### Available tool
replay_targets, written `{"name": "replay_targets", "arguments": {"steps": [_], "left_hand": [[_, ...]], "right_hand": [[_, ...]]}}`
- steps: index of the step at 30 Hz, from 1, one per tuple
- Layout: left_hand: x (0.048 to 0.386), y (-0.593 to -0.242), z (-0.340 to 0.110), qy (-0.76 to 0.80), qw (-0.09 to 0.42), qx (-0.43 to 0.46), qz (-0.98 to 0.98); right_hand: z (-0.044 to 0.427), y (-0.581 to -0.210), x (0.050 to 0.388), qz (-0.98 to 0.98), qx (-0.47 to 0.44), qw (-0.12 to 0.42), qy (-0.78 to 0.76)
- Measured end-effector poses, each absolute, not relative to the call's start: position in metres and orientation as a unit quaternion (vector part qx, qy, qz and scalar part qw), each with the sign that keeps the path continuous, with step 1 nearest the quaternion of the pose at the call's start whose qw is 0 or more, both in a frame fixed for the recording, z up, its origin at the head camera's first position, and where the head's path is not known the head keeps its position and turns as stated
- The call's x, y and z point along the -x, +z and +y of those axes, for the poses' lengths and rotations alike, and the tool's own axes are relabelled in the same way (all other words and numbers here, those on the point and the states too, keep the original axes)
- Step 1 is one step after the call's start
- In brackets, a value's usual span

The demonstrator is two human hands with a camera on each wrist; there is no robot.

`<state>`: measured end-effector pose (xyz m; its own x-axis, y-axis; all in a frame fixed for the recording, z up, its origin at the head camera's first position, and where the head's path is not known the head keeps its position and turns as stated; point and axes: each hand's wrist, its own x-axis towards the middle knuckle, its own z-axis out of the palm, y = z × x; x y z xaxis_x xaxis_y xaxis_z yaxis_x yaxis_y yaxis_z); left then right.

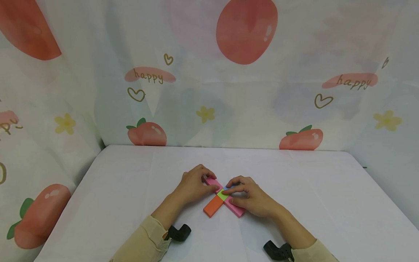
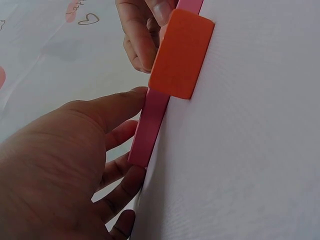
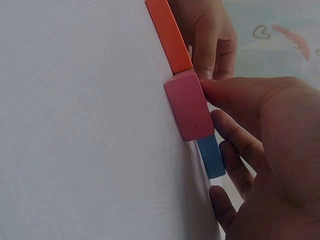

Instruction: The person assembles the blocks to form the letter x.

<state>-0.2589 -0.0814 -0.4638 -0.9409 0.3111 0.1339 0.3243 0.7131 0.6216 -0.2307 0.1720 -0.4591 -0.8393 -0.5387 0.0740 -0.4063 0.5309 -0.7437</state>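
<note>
Several flat coloured blocks lie together in a cross on the white table. A lime-green block (image 1: 222,195) is in the middle. My left hand (image 1: 194,185) holds the upper-left pink block (image 2: 152,117) between thumb and fingers. An orange block (image 1: 213,206) extends toward the lower left. My right hand (image 1: 254,196) rests over the upper-right arm of the cross, its relaxed fingers touching the blue block (image 3: 212,156) and the green one. Its thumb lies on the lower-right pink block (image 1: 236,209). Fingers hide most of the blue block in the head view.
The white table (image 1: 131,203) ends at a back edge against a printed cloth backdrop (image 1: 248,105). Black wrist devices, one at the left cuff (image 1: 180,233) and one at the right cuff (image 1: 278,251), sit low over the table.
</note>
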Motion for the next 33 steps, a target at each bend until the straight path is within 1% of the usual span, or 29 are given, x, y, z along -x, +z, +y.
{"name": "replay_targets", "arguments": {"steps": [18, 33], "left_hand": [[0.2611, -0.4644, -0.0849, -0.336, -0.011, 0.181, -0.924], [0.2599, -0.4682, -0.0866, -0.336, -0.002, 0.188, -0.923]], "right_hand": [[0.1735, -0.4602, 0.2314, 0.87, 0.279, 0.075, -0.4], [0.1702, -0.4579, 0.2287, 0.88, 0.273, 0.069, -0.384]]}}
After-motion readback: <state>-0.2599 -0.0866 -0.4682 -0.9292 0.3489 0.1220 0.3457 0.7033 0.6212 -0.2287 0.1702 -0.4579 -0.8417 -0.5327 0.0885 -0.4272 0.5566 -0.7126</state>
